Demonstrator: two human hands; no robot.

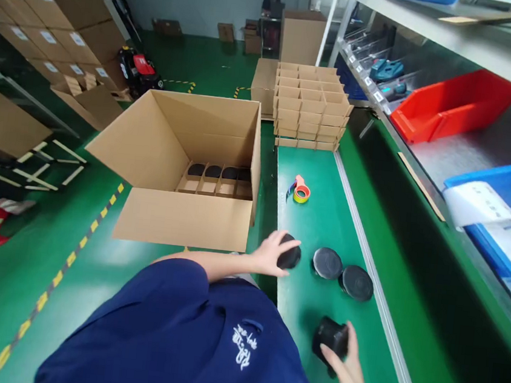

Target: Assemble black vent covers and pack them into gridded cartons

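Observation:
My left hand [271, 254] is closed around a black round-topped container [290, 253] at the near edge of the green bench [327, 205]. Lower down, my right hand [344, 354] grips another black container [330, 336], which is tilted on its side over the bench. Two more black containers, one [327, 263] and a second [357, 282], stand side by side between my hands, near the bench's metal strip. To the left is an open cardboard box [184, 219] with divider cells [196, 185] inside. Black round tops [212, 171] show in several of its cells.
A tape dispenser [301, 190] lies further along the bench. Behind it rises a stack of cardboard dividers [311, 103]. Shelving on the right holds a red bin [456, 109] and a blue bin [505, 205]. Stacked cartons [54, 18] stand at the far left; a person [272, 1] is at the back.

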